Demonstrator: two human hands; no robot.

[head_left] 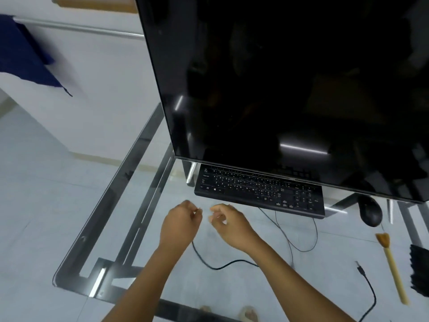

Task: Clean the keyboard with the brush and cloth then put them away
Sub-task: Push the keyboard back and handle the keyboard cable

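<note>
left hand [180,223] loosely curled, empty | right hand [228,223] likewise | brush [392,267] on surface at 4 o'clock, axis 11-to-5, nearer right hand | keyboard [260,190] at 1 o'clock

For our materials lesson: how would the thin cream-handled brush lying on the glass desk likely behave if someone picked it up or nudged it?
The cream-handled brush with tan bristles looks slender, so it is probably light. Its straight handle suggests stiffness, while the splayed tuft likely bends. On the smooth glass desk it might slide or roll when pushed.
</note>
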